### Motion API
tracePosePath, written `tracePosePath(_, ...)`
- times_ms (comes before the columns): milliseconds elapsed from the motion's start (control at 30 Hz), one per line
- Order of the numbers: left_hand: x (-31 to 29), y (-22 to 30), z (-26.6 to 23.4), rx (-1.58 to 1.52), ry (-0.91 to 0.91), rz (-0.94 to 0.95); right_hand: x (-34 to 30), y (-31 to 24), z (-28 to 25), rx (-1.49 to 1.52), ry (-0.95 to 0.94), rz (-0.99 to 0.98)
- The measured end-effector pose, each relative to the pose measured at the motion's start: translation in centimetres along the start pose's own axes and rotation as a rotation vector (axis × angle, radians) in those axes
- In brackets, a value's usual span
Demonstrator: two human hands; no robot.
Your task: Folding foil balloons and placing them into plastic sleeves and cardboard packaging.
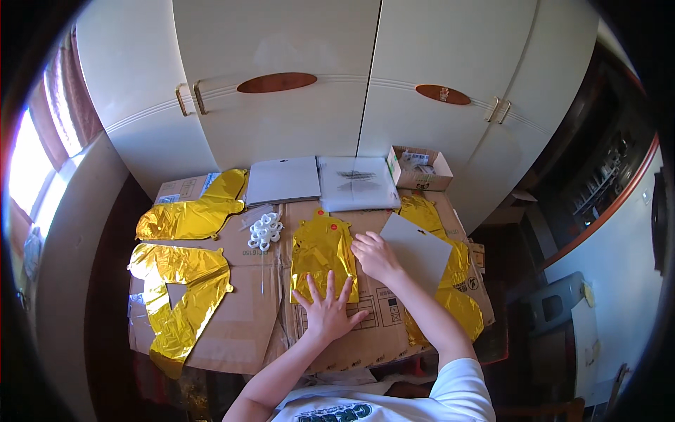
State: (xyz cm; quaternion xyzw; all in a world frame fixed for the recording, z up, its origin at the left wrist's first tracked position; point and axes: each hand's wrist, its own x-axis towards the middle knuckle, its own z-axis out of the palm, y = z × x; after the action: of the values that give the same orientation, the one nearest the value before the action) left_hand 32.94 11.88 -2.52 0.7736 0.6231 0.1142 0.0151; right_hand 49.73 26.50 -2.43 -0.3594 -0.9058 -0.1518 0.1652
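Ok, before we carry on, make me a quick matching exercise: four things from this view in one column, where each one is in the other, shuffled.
Things
1. Left hand
2. White rings
3. Open box
4. Loose grey card

Places
A. At the far edge of the cardboard, packets showing inside
B. Partly covering the gold foil on the right
C. Fingers spread over the near end of the middle gold foil
D. Heaped to the left of the middle gold foil

Pairs: 1-C, 2-D, 3-A, 4-B
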Motion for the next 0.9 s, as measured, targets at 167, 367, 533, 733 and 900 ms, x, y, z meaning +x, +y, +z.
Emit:
tracePosePath(167,0.1,0.2,-0.4,-0.001,-0.043,-0.003,0.5,0.7,1.7,-0.04,0.006,0.047)
tracePosePath(367,0.1,0.2,-0.8,-0.002,-0.074,-0.017,-0.9,0.3,0.2,0.209,0.131,0.182)
tracePosePath(533,0.1,0.3,-0.8,0.015,-0.087,-0.016,-4.4,-2.2,-2.8,0.416,0.18,0.248)
tracePosePath(733,0.1,0.5,-1.0,0.017,-0.084,-0.021,-7.3,-4.9,-5.0,0.466,0.097,0.189)
tracePosePath(900,0.2,0.7,-1.1,0.049,-0.116,-0.007,-8.7,-4.5,-4.3,0.468,0.068,0.133)
